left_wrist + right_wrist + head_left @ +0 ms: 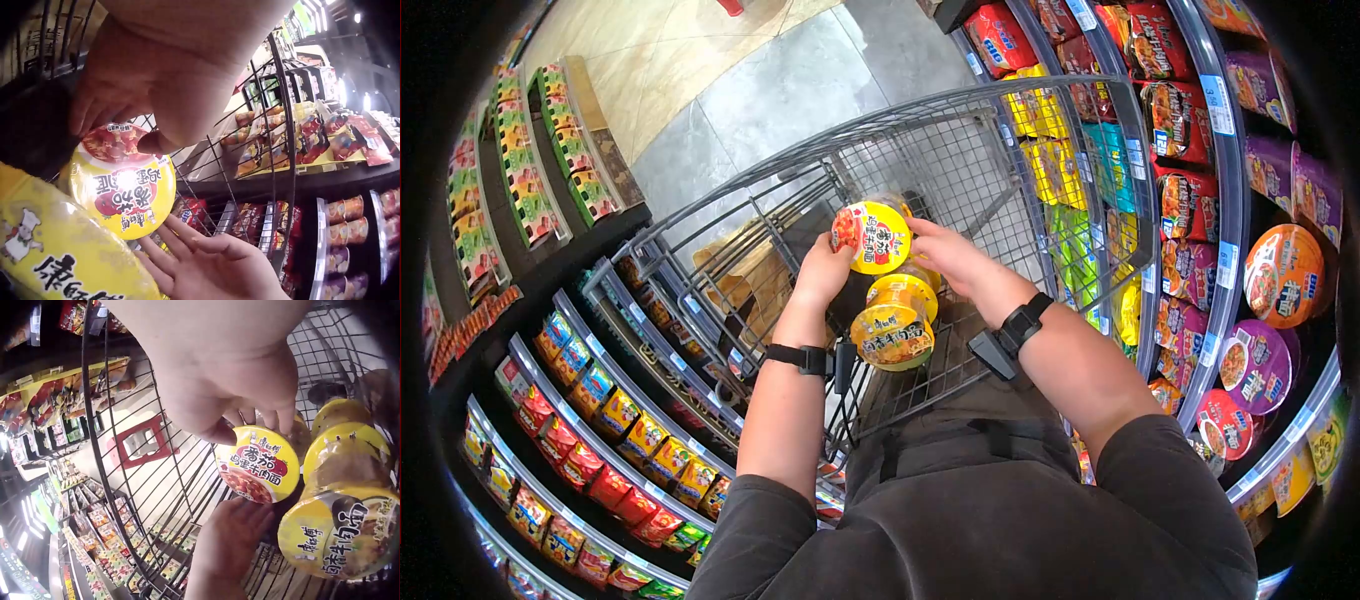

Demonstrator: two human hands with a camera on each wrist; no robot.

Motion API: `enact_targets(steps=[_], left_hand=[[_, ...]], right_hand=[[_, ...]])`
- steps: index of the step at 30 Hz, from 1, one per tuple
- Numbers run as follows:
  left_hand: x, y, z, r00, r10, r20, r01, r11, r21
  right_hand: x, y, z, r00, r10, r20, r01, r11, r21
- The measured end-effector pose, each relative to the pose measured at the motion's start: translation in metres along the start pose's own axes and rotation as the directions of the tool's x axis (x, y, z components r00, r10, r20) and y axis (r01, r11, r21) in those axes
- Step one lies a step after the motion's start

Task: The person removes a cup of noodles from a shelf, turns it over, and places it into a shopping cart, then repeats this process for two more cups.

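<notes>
Over the cart, my left hand (824, 270) grips a yellow-lidded instant noodle bowl (870, 238), its thumb lying on the lid in the left wrist view. My right hand (953, 257) holds the opposite side, thumb at the lid's rim (257, 465) and fingers partly hidden behind the bowl in the right wrist view. The lid, with red and white print, faces up toward my head. Close beside it, several more yellow-lidded noodle bowls (340, 537) stand in a row in the cart. One large printed yellow lid (62, 250) fills the left wrist view's lower left corner.
The wire shopping cart (770, 165) surrounds both hands, with a brown paper-like package (735, 270) at its left side. Shelves of bagged noodles (1185, 205) line the right, with noodle bowls (1285, 275) beyond. Packet shelves (615, 415) run along the left.
</notes>
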State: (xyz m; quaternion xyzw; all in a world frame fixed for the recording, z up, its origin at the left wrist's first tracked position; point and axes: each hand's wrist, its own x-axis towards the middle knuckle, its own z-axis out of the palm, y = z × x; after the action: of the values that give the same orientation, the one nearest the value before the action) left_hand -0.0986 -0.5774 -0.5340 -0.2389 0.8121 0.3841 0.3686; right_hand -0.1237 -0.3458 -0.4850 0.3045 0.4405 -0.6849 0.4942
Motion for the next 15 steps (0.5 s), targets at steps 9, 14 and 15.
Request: enact_targets(steps=[9, 14, 15], left_hand=[[0.004, -0.018, 0.002, 0.998, -0.015, 0.062, 0.019, 0.998, -0.056], [-0.004, -0.025, -0.006, 0.993, 0.011, 0.115, 0.005, 0.991, -0.137], [-0.009, -0.023, -0.008, 0.993, 0.057, 0.101, -0.044, 0.991, -0.126]], right_hand=[[0.0, 0.012, 0.0, 1.0, -0.025, -0.012, 0.025, 0.998, -0.052], [-0.006, 0.016, 0.001, 0.999, -0.042, -0.033, 0.039, 0.996, -0.085], [-0.012, 0.015, 0.003, 0.998, -0.055, -0.029, 0.052, 0.994, -0.094]])
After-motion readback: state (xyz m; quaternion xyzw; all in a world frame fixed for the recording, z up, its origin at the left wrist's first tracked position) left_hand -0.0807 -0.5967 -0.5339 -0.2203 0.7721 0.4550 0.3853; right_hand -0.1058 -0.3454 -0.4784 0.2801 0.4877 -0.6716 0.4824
